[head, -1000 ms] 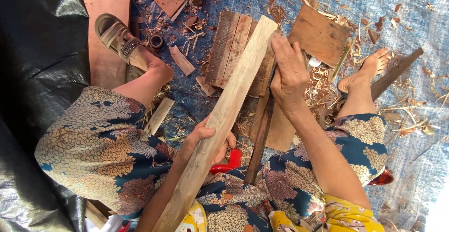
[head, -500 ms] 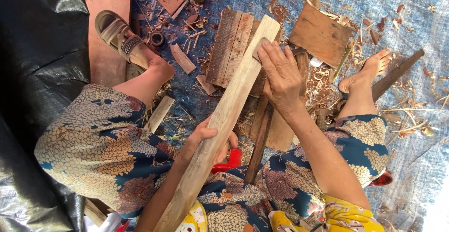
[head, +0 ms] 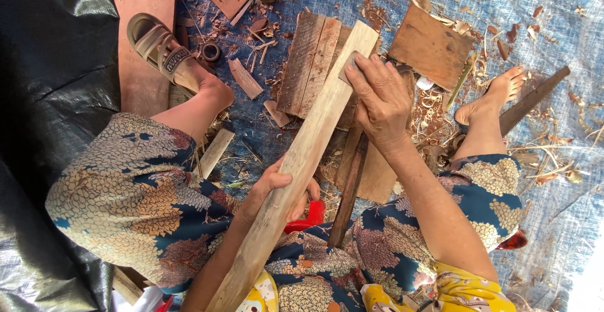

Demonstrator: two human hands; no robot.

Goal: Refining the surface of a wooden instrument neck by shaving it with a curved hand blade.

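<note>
Far to the left of both hands lies black plastic sheeting [head: 44, 98], and beside it a long reddish board [head: 141, 47] on which a sandalled foot [head: 165, 51] rests. Between that foot and the hands, a small dark ring-shaped thing [head: 211, 52] and wood offcuts [head: 245, 79] lie on the blue tarpaulin [head: 553, 28].

The left hand [head: 277, 192] is curled around the lower middle of a long pale wooden plank [head: 302, 161], thumb on top and fingers wrapped beneath, holding it firmly. The plank runs slantwise from the person's lap up and away to the right, its far end reaching just past the right hand. Just right of the left hand, partly under it, shows something red [head: 305, 217]; what it is cannot be told from here.

Behind the plank, above the left hand, two weathered slats [head: 308, 63] lie side by side. A dark narrow stick [head: 349, 180] slopes down between the two hands.

The right hand [head: 380, 101] lies palm-down on the plank's upper end, fingers closed on a small grey block [head: 350, 66], probably a sanding block, pressed against the plank's face.

Right of that hand sit a brown square board [head: 431, 47], curled wood shavings [head: 434, 123], a bare foot [head: 487, 98] and a long dark strip [head: 535, 98] passing under that foot.
</note>
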